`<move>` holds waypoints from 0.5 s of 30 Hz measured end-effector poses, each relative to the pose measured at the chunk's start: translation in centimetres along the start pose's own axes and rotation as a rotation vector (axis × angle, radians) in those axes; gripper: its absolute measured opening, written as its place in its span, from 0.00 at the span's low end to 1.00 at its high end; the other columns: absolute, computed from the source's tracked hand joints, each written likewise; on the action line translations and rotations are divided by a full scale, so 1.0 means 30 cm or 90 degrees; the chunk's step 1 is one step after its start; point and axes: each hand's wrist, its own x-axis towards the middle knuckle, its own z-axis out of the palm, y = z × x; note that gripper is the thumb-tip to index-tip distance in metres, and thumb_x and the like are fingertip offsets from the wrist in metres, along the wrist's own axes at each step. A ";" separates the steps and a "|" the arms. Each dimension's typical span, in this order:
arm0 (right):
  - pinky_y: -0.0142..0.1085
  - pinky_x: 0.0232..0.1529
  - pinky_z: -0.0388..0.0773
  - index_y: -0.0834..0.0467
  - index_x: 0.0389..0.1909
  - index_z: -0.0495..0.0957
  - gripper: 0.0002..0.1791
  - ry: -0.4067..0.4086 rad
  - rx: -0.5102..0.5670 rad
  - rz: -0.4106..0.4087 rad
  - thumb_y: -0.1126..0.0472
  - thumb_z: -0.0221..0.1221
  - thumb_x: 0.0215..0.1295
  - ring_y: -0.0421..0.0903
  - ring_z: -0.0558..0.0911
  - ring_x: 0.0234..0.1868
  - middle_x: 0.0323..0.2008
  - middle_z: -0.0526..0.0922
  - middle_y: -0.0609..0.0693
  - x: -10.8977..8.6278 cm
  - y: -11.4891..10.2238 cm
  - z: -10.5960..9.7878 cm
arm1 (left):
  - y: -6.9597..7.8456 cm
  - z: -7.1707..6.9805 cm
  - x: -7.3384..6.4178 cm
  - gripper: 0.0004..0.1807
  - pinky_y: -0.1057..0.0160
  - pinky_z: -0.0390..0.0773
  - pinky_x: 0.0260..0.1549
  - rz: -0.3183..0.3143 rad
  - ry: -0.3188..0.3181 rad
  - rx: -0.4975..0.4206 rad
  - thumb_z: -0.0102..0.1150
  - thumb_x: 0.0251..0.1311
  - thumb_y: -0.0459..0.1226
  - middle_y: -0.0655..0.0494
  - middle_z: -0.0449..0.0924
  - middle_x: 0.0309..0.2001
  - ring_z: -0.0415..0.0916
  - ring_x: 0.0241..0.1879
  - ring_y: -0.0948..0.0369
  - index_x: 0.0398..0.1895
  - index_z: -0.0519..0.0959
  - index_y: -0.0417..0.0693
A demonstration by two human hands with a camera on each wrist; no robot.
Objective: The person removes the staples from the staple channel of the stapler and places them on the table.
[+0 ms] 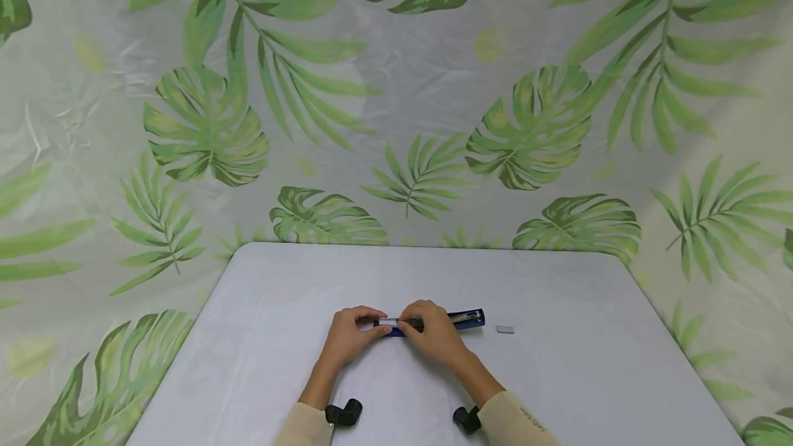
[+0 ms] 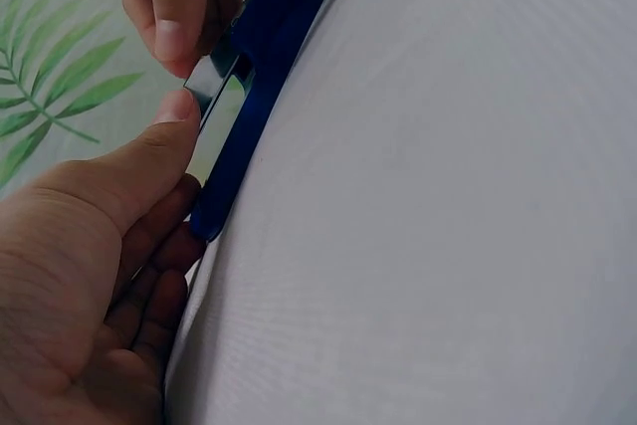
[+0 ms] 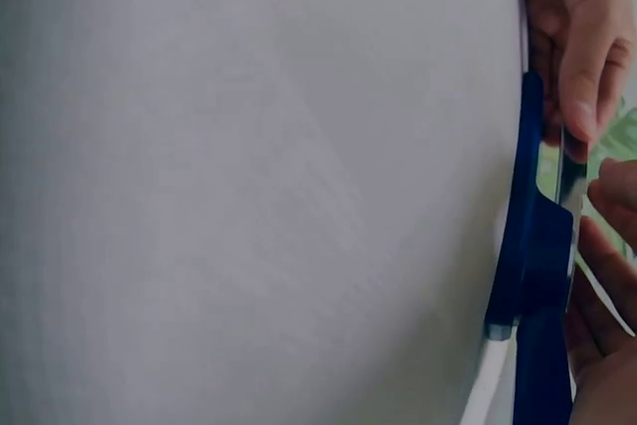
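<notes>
Head view: right hand (image 1: 434,332) partly hides blue stapler (image 1: 469,321).

Head view: from high on the near side, facing forward and down, most distant, taking in tabletop (image 1: 576,370) and leaf-print backdrop (image 1: 421,88). Wrist views: close in, low along tabletop, rolled sideways; both share the blue stapler (image 2: 269,57), left hand (image 2: 80,256), part of right hand (image 1: 434,336)

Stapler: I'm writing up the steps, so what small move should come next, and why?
Probably reach the right hand across to the grey strip, likely staples: the stapler is swung open, the left hand holds its left end, and the strip lies apart on the table.
</notes>
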 end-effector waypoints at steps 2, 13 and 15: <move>0.48 0.55 0.80 0.49 0.36 0.88 0.02 -0.004 -0.024 0.002 0.57 0.68 0.68 0.45 0.83 0.50 0.41 0.87 0.42 -0.001 -0.003 0.006 | 0.001 0.000 0.001 0.14 0.56 0.82 0.54 0.002 0.002 -0.001 0.77 0.53 0.54 0.68 0.90 0.40 0.86 0.48 0.63 0.41 0.90 0.64; 0.45 0.54 0.81 0.51 0.37 0.89 0.03 -0.019 -0.071 0.006 0.58 0.68 0.68 0.46 0.82 0.52 0.46 0.86 0.45 -0.002 -0.007 0.026 | 0.003 0.003 0.000 0.14 0.58 0.82 0.52 0.011 0.008 -0.005 0.77 0.53 0.53 0.69 0.90 0.40 0.86 0.47 0.64 0.41 0.90 0.64; 0.46 0.55 0.81 0.52 0.38 0.89 0.03 -0.020 -0.063 0.007 0.58 0.68 0.68 0.46 0.82 0.53 0.47 0.86 0.45 -0.003 -0.008 0.029 | 0.004 0.003 0.000 0.13 0.59 0.82 0.51 0.013 0.010 -0.003 0.77 0.53 0.53 0.69 0.90 0.40 0.86 0.47 0.63 0.41 0.90 0.64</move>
